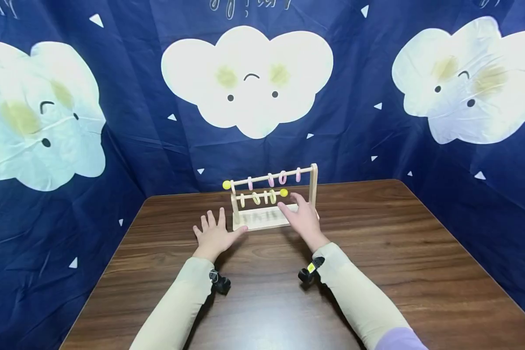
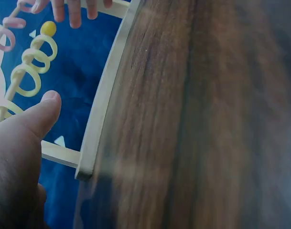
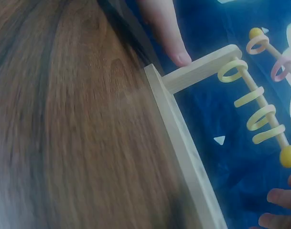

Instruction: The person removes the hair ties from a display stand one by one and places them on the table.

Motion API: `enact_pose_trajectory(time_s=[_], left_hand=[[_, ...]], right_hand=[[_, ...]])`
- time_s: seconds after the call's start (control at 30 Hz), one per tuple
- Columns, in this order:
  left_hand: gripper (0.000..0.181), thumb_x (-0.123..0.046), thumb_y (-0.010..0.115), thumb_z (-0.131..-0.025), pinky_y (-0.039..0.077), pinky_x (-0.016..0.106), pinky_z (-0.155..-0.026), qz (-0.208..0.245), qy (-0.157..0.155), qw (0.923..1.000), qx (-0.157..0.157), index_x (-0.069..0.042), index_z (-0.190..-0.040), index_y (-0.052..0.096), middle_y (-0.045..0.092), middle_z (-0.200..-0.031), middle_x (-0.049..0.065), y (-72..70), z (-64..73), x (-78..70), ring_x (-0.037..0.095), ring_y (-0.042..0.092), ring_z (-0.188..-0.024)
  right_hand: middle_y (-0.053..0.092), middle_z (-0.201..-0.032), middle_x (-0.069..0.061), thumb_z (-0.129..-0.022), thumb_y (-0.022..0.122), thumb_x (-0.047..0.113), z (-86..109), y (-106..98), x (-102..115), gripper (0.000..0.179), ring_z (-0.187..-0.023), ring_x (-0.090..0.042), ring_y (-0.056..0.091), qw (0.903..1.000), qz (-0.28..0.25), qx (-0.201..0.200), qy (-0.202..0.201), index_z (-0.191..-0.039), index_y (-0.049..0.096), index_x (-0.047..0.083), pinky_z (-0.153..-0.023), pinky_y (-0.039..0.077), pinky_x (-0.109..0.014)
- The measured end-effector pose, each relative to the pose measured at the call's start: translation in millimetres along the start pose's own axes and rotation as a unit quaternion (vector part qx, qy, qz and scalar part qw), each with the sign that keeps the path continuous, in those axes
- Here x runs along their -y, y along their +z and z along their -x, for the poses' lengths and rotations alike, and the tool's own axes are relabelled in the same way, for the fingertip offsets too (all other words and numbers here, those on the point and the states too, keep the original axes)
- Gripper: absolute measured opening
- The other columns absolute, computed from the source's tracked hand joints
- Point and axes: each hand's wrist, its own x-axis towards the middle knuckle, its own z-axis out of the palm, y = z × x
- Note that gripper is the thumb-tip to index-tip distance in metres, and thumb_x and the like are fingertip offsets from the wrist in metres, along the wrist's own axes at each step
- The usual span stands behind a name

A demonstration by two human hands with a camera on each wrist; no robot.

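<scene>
A small wooden rack point(image 1: 262, 219) stands on the table. Several pink rings point(image 1: 282, 177) hang on its upper rod and several pale yellow rings point(image 1: 255, 198) on the lower one. Each rod ends in a yellow ball point(image 1: 284, 193). My left hand point(image 1: 213, 237) is spread beside the rack's left end, its thumb point(image 3: 167, 36) overlapping the short post in the right wrist view. Toward the right end, my right hand point(image 1: 305, 222) reaches over the base with thumb and fingers apart, close to the lower rod's ball. Neither hand holds anything.
The brown wood-grain table point(image 1: 262, 291) extends around the rack. Behind it and along both sides hangs a dark blue cloth point(image 1: 354, 150) printed with white clouds point(image 1: 249, 78). A small black camera point(image 1: 220, 283) is strapped on each wrist.
</scene>
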Motion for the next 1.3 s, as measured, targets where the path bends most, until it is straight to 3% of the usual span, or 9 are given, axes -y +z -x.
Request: enact_pose_trajectory(time_s=[0.3,0.63,0.97,1.3], left_hand=[[0.116,-0.091,0.036,-0.082,-0.002,0.076,-0.111,0.033,-0.014,0.9992,0.016,-0.015,-0.164,0.006,-0.001,-0.164,0.033,13.8,-14.4,1.6,0.051,-0.003,-0.151],[0.103,-0.083,0.038,-0.089,-0.008,0.075,-0.111,0.053,-0.017,0.9984,0.012,-0.018,-0.164,0.010,0.001,-0.163,0.034,24.3,-14.0,-6.2,0.052,-0.005,-0.150],[0.094,-0.082,0.033,-0.091,-0.010,0.073,-0.112,0.018,-0.004,0.9998,0.004,-0.025,-0.163,0.017,-0.001,-0.165,0.030,29.3,-18.5,-1.9,0.050,-0.006,-0.151],[0.092,-0.082,0.032,-0.091,-0.010,0.073,-0.112,0.020,0.000,0.9998,-0.006,-0.025,-0.163,0.019,0.001,-0.165,0.030,35.0,-20.2,-1.6,0.050,-0.005,-0.151]], right_hand=[[0.065,-0.133,-0.015,-0.092,0.072,0.044,-3.4,34,-7,0.060,-0.127,-0.034,0.059,0.9918,-0.120,-0.043,0.009,-0.133,0.061,0.002,-0.105,0.046,-0.049],[0.074,-0.114,-0.013,-0.091,0.076,0.025,-4.1,57,-4,0.032,-0.114,-0.029,0.068,0.9747,-0.202,-0.096,0.004,-0.113,0.072,0.002,-0.101,0.050,-0.044],[0.073,-0.112,-0.017,-0.092,0.075,0.011,-5.5,67,0,0.022,-0.114,-0.031,0.068,0.9673,-0.227,-0.112,-0.009,-0.110,0.070,0.000,-0.098,0.053,-0.042],[0.075,-0.110,-0.013,-0.095,0.072,0.013,-7.4,67,0,0.016,-0.112,-0.030,0.069,0.9722,-0.199,-0.122,-0.018,-0.107,0.071,0.003,-0.096,0.054,-0.041]])
